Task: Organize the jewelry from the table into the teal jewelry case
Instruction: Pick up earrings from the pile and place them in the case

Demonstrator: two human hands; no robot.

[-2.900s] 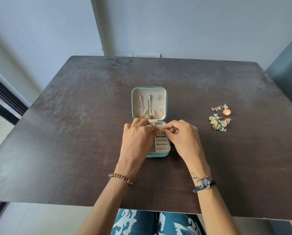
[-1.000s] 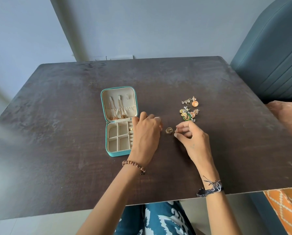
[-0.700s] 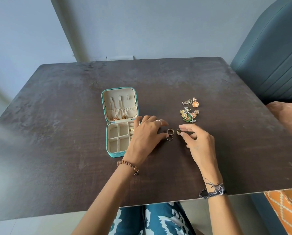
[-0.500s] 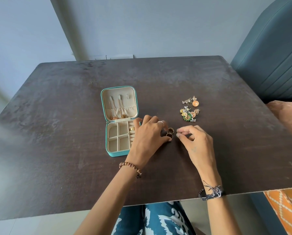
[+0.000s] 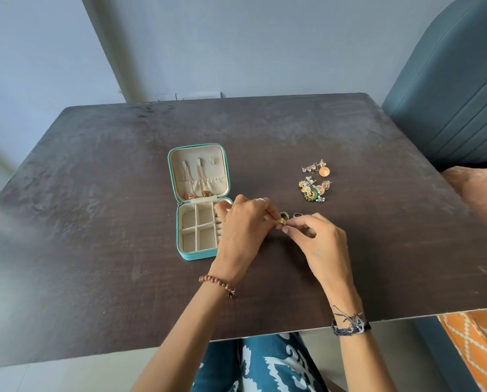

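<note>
Pale grey walls are backing a dark brown wooden bench [image 5: 95, 250] that is filling most of the head view, with a teal upholstered chair back [image 5: 457, 94] standing at its right edge and an orange patterned cushion [image 5: 474, 343] showing at the lower right.

Near the bench's middle, a small square teal jewelry case [image 5: 200, 200] is lying open. Its lid is lying back on the far side, showing a cream lining where two gold chain necklaces [image 5: 194, 182] are hanging from hooks. Its cream base is showing a grid of four compartments on the left and ring rolls on the right, partly hidden behind the left hand.

The left hand [image 5: 242, 230], wearing a brown beaded bracelet [image 5: 218, 284] at the wrist and a thin silver band on one finger, is lying just right of the case, its grip pinching a broad gold ring [image 5: 281, 221] between fingertips. The right hand [image 5: 318, 244], wearing a dark threaded wristband [image 5: 349, 325], is meeting it from the other side, its grip also pinching that same ring. Two more rings [image 5: 290, 215] are lying on the bench just beyond the fingertips.

Farther off to the right, a cluster of ornate earrings [image 5: 314, 181], in gold, green, silver and orange, is lying on the bench, well apart from the case.
</note>
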